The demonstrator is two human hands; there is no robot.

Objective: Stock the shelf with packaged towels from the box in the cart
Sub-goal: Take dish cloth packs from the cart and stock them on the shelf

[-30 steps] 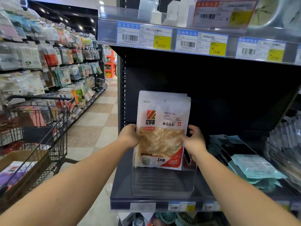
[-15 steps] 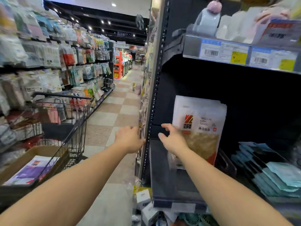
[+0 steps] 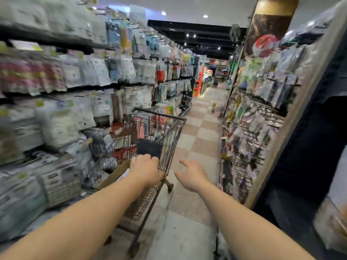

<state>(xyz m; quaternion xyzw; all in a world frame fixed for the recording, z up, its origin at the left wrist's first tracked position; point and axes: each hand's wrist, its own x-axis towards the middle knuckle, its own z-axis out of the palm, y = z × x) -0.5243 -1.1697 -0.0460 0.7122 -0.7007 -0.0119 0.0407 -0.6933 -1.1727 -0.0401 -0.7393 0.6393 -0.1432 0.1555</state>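
Both empty: left hand [image 3: 145, 170] above cart [image 3: 170, 132].

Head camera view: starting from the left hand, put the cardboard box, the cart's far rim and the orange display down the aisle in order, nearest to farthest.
From the left hand:
1. Cardboard box, just left of the hand, inside the cart.
2. Cart's far rim, beyond the hand at the basket's front end.
3. Orange display, far down the aisle, on its left side.

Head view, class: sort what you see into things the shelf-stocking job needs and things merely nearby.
Job:
cart
cardboard box in the cart
left hand over the cart
right hand, holding nothing

Nearby:
hanging packets on the far wall
checkered floor
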